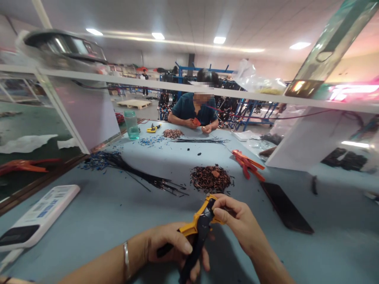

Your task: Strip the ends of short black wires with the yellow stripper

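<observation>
Lower centre: my left hand (170, 241) wraps its fingers round the yellow tool (201, 223), presumably steadying it. My right hand (237, 215) pinches at its head, contents unclear.

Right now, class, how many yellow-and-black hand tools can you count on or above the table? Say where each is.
2. The held tool is in the left hand, with the right hand at its head; the far tool lies near the green bottle.

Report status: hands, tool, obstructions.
Left hand gripping yellow-and-black pliers. Right hand at the pliers' head. Pile of small bits just beyond; phone off right.
</observation>
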`<action>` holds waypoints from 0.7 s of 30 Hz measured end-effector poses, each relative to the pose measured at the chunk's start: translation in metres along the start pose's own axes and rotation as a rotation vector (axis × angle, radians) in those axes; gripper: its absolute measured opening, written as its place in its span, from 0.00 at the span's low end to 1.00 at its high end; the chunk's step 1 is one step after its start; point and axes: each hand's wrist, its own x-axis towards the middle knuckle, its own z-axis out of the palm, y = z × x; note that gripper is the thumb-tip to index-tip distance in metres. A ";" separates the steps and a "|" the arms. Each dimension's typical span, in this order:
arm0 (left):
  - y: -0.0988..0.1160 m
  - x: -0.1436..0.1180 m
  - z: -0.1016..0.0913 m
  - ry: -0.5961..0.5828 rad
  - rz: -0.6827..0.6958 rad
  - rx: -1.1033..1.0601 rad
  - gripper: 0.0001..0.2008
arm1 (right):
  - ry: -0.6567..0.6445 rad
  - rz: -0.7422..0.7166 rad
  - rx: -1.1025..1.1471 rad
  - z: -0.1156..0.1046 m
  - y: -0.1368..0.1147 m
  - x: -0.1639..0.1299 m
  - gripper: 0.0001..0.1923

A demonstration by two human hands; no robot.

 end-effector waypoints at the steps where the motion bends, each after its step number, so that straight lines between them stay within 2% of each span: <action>1: -0.001 0.000 -0.001 0.027 0.034 0.007 0.30 | 0.008 -0.016 0.003 0.000 0.001 0.000 0.08; 3: -0.003 0.000 -0.003 0.085 0.116 0.013 0.31 | 0.109 -0.096 -0.034 -0.001 0.002 0.002 0.07; 5: -0.004 0.001 -0.006 0.125 0.194 0.012 0.31 | 0.282 -0.185 -0.113 -0.004 0.003 0.004 0.07; 8: -0.002 0.002 -0.009 0.142 0.285 0.001 0.32 | 0.458 -0.219 -0.229 -0.008 0.001 0.004 0.08; 11: 0.001 0.002 -0.011 0.137 0.379 0.021 0.34 | 0.510 -0.231 -0.360 -0.006 -0.003 0.001 0.08; 14: 0.001 0.001 -0.015 0.142 0.444 0.068 0.35 | 0.566 -0.328 -0.566 0.000 -0.004 -0.002 0.08; 21: -0.002 0.002 -0.022 0.151 0.438 0.123 0.35 | 0.570 -0.597 -0.846 0.006 0.004 0.001 0.07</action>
